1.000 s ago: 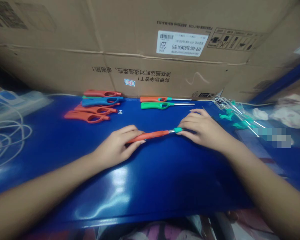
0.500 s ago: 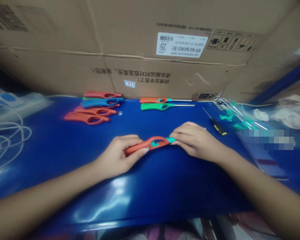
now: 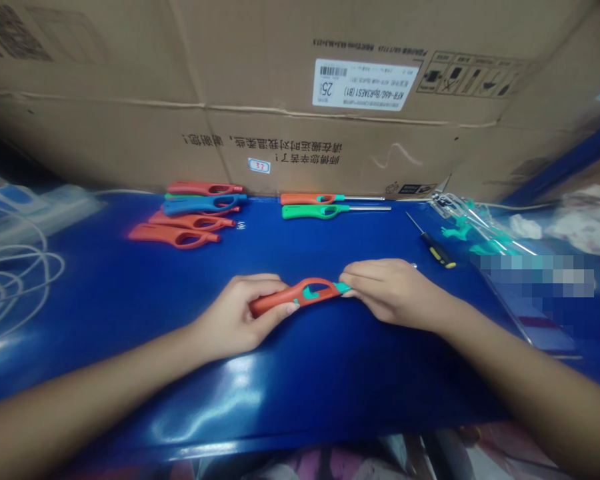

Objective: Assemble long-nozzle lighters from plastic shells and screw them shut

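Observation:
My left hand is closed around the handle of an orange gas lighter with a teal trigger, held low over the blue table. Its thumb lies along the near side of the handle. At the lighter's front end, my right hand is closed over the part beyond the teal collar. A small metal tip peeks out past the right knuckles; the rest of the tube is hidden by the fingers. Behind the hands lie two long-tubed lighters, one orange and one green.
Several tubeless lighter bodies, red and blue, lie at the back left. A screwdriver lies right of centre, near metal tubes with teal parts. White cable coils are at left. A cardboard box walls off the back.
My right hand has turned slightly and its fingers have closed flatter over the lighter's front end. The left hand keeps its grip, almost unmoved.

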{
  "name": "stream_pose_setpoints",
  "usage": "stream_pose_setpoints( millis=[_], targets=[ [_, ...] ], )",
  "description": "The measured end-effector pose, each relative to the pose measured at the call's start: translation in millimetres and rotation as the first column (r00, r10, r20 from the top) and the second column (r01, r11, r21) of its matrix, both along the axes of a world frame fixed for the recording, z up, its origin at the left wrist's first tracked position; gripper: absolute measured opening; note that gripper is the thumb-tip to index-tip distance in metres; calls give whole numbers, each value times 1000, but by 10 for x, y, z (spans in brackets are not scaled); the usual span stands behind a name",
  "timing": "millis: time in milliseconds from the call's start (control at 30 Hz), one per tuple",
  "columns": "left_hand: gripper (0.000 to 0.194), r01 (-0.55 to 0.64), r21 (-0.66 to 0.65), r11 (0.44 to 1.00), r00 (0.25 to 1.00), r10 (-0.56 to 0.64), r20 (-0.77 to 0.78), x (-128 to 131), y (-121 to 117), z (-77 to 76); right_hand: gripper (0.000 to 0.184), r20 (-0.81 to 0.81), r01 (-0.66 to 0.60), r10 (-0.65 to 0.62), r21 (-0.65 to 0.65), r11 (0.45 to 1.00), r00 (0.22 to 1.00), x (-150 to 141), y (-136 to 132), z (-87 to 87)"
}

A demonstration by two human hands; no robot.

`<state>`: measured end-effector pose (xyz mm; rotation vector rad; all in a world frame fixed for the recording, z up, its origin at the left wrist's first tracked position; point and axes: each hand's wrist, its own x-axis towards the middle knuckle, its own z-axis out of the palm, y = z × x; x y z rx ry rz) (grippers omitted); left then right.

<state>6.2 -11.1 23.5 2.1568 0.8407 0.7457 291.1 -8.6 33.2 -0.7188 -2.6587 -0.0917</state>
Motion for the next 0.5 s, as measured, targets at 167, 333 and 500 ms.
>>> stream_pose_setpoints(
  millis=[167,333,500],
  targets=[
    [23,20,43,999,1000,-19,-12,-20,27,-11,22,-3,18,-18,-15,1000,1000,-11,-16,10],
    [29,5,-13,1000,1000,-5,1,-32,59,-19,23,-21,31,-28,137,990,999,-11,-23,-4],
    [30,-4,5,1000,1000,4,-12,-35,76,-23,22,-21,33,-30,156,987,999,0,-10,-10]
  ],
)
